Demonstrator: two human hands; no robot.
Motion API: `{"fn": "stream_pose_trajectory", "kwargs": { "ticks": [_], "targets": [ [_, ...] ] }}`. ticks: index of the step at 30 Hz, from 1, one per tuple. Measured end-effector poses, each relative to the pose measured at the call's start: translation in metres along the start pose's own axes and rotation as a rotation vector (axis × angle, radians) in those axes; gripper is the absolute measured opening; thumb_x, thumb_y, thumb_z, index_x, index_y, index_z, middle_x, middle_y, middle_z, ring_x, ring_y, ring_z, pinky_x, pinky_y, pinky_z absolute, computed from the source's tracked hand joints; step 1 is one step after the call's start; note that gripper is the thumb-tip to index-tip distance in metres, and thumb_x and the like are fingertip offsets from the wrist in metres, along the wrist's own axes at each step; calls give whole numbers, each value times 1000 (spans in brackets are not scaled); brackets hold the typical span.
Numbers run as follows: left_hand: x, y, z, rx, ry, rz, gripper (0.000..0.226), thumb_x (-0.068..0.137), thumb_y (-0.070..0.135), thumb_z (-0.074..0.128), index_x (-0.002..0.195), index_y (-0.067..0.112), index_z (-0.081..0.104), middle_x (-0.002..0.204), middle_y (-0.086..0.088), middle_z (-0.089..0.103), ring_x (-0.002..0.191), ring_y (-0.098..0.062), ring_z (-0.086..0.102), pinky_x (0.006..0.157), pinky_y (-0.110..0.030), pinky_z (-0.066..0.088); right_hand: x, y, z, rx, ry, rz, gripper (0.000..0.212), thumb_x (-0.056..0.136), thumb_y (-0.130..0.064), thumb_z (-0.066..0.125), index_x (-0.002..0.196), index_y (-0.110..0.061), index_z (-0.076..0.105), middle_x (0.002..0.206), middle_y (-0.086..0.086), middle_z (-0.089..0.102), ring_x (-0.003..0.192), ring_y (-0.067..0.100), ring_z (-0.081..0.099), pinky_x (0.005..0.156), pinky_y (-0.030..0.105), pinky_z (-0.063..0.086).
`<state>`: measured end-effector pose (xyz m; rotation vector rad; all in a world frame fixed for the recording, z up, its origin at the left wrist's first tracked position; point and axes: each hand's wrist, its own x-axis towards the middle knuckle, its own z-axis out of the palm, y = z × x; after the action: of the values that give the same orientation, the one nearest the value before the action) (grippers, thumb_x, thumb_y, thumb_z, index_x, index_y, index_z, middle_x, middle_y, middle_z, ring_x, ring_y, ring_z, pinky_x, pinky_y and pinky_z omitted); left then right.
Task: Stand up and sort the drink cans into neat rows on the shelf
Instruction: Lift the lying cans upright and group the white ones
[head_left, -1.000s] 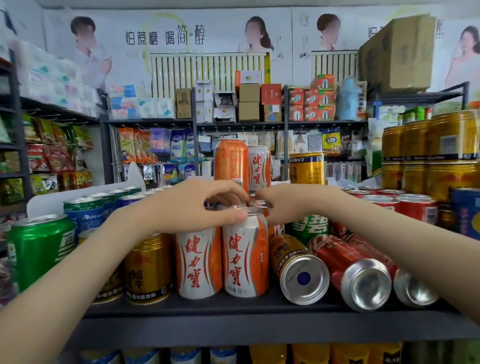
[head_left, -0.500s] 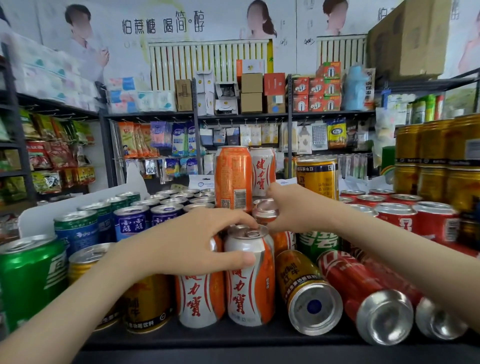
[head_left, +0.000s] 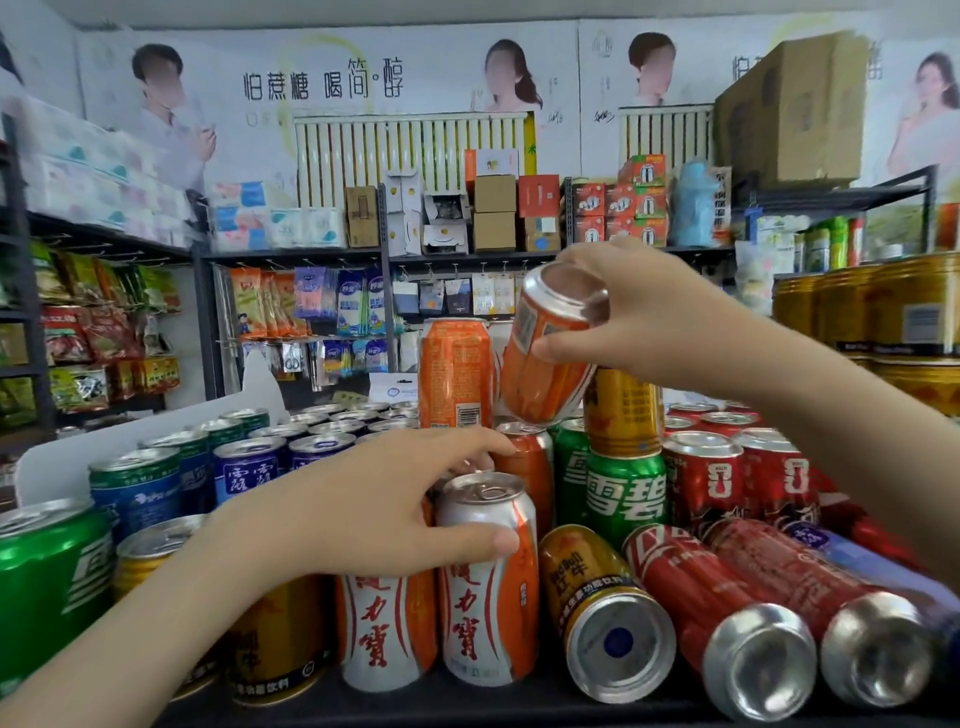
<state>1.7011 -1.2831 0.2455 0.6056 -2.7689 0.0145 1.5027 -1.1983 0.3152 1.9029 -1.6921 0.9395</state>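
**A:** What are your fingers doing, starting at the left?

**B:** My left hand (head_left: 363, 509) is gripping the white can (head_left: 488, 577). My thumb is pressing its near wall and my fingers are reaching over the lid, fairly wide apart. The can is standing upright at the front of the shelf (head_left: 519, 701).

**A:** And the other hand?

**B:** My right hand (head_left: 639, 312) is holding the orange can (head_left: 545, 353) in the air. The can is tilting, with my thumb low on its wall and my fingers curling round the top end. Just under those fingers a yellow can (head_left: 623, 410) is sitting stacked on a green can (head_left: 623, 493).

**A:** What's worrying you?

**B:** I'm thinking the tilted can could clip that yellow one on the way down and topple the stack. These walls are smooth, glossy printed metal, so I'm guessing a light pinch could slip.

**A:** Anything else?

**B:** Below and right of my left thumb, a gold can (head_left: 602, 608) and red cans (head_left: 727, 613) are lying on their sides, showing dished silver bottoms. They're plain cylinders, so I'm expecting any nudge to roll them off the front edge.
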Motion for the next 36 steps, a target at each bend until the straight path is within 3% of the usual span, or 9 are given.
{"fn": "stream_pose_trajectory", "kwargs": {
  "ticks": [5, 10, 14, 18, 20, 23, 27, 31, 36],
  "targets": [
    [9, 10, -7, -96, 313, 38, 50, 74, 76, 42, 110, 44, 56, 99, 30, 60, 93, 15, 54, 75, -5, 45, -11, 1, -18, 110, 125, 9, 65, 67, -56, 63, 118, -17, 52, 112, 3, 52, 94, 19, 55, 83, 37, 51],
    [21, 26, -16, -429, 663, -162, 34, 78, 55, 52, 91, 24, 61, 74, 12, 70, 62, -2, 65, 61, -17, 54, -31, -3, -15, 494, 223, 37, 33, 83, -37, 64, 109, -20, 55, 94, -9, 63, 82, -4, 61, 67, 12, 52],
    [26, 42, -19, -1038, 469, -172, 68, 68, 53, 58, 118, 8, 52, 95, -10, 71, 80, -18, 71, 69, -27, 58, -46, -2, -5, 887, 200, 82, 24, 88, -31, 58, 102, -12, 61, 98, 3, 70, 94, 11, 66, 88, 26, 52],
    [26, 61, -28, -1469, 421, -73, 42, 73, 37, 62, 108, 16, 53, 102, -19, 65, 90, -30, 69, 75, -34, 58, -56, -1, 5, 1238, 116, 152, 42, 84, -33, 59, 114, -5, 57, 106, 5, 71, 102, 13, 66, 93, 27, 50],
    [29, 61, -34, -1349, 498, -82, 34, 78, 35, 62, 106, 19, 52, 106, -13, 63, 94, -27, 68, 77, -33, 58, -58, 2, 6, 1205, 18, 190, 57, 77, -36, 63, 126, -9, 50, 115, 3, 66, 107, 13, 63, 92, 26, 50],
    [30, 57, -44, -642, 598, -86, 49, 76, 50, 65, 114, 23, 51, 103, 3, 61, 90, -13, 63, 70, -24, 56, -60, 5, -1, 686, -56, 187, 71, 74, -39, 71, 135, -21, 39, 131, -7, 50, 120, 12, 50, 91, 22, 44],
    [29, 72, -55, 133, 590, 28, 59, 57, 67, 57, 102, 29, 51, 83, 19, 56, 73, 4, 53, 60, -14, 44, -56, -1, -14, 251, 33, -172, 100, 69, -35, 78, 146, -28, 14, 136, -10, 40, 122, -1, 41, 101, 19, 35],
    [31, 79, -56, 102, 496, 24, 61, 60, 62, 63, 109, 26, 55, 89, 15, 63, 78, -1, 59, 70, -24, 52, -49, -9, -20, 291, -151, -181, 99, 69, -26, 79, 143, -31, 14, 114, -19, 50, 97, -3, 59, 84, 10, 48],
    [33, 64, -48, -95, 458, -39, 77, 68, 63, 65, 131, 25, 41, 101, 17, 58, 88, 6, 55, 72, -15, 45, -43, -8, -6, 119, 22, -231, 82, 70, -29, 76, 140, -18, 34, 118, -8, 49, 100, 5, 51, 77, 10, 43]
  ]
}}
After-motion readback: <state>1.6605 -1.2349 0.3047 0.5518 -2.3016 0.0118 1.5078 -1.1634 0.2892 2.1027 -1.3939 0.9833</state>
